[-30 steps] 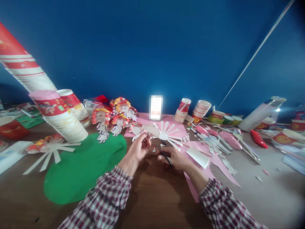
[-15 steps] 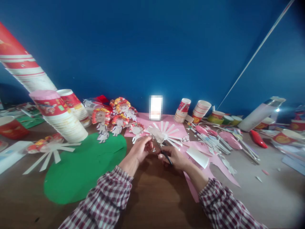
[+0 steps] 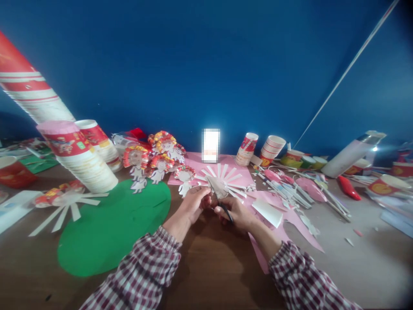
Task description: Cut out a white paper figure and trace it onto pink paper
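Observation:
My left hand (image 3: 192, 206) is closed, thumb and fingers pinching a small whitish paper piece (image 3: 220, 187). Wrapped round the dark handle of a pair of scissors (image 3: 227, 212) is my right hand (image 3: 239, 215). The blades point up and away, against the paper close to my left fingertips, which partly hide it. Just beyond both hands lies a white paper cup cut into spread strips (image 3: 232, 177). Left of my left hand stand several paper figures with red and yellow curled manes, one of them a lion-like figure (image 3: 185, 177).
A green paper shape (image 3: 109, 241) covers the table's left side, with stacked paper cups (image 3: 87, 168) behind it. Pink paper (image 3: 263, 249) and a white scrap (image 3: 267, 212) lie at right, near markers and cuttings. A bright phone-like screen (image 3: 211, 146) stands against the blue wall.
The paper piece has turned and shifted slightly right between my hands. My left hand has moved a little right and nearer to me. The scissors stay in my right hand.

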A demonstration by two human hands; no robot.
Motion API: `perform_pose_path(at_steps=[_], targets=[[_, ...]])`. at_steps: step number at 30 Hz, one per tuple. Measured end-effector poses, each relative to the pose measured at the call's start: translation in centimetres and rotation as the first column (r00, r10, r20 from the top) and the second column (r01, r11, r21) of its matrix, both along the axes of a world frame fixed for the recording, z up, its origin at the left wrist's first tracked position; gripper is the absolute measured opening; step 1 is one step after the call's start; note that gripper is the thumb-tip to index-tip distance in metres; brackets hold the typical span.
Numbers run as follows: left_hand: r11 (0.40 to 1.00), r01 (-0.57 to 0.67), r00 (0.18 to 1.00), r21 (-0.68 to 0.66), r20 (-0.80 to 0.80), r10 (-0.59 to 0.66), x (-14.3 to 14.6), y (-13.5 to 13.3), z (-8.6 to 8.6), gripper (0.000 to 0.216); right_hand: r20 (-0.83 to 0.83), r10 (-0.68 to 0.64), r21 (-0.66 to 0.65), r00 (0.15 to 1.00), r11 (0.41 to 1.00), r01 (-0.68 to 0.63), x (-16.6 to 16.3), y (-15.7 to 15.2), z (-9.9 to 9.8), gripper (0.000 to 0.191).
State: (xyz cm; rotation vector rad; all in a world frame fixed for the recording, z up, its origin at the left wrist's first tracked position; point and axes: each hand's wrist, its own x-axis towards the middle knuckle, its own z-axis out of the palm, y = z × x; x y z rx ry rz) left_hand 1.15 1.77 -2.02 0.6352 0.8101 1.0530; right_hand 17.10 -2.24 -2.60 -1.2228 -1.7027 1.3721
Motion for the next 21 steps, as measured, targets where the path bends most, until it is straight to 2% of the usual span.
perform_pose_path(at_steps=[8,21], targets=[[0.999,0.04,0.998,0.026,-0.049,-0.039,0.39,-0.55,-0.17,0.017,-0.024,0.005,0.069,1.0,0.998,-0.003,-0.04,0.03,-0.23,0.04],[1.0,0.026,0.998,0.002,-0.049,-0.026,0.43,-0.71,0.47,0.016,-0.001,-0.007,0.103,1.0,0.995,0.007,-0.06,0.03,-0.1,0.04]])
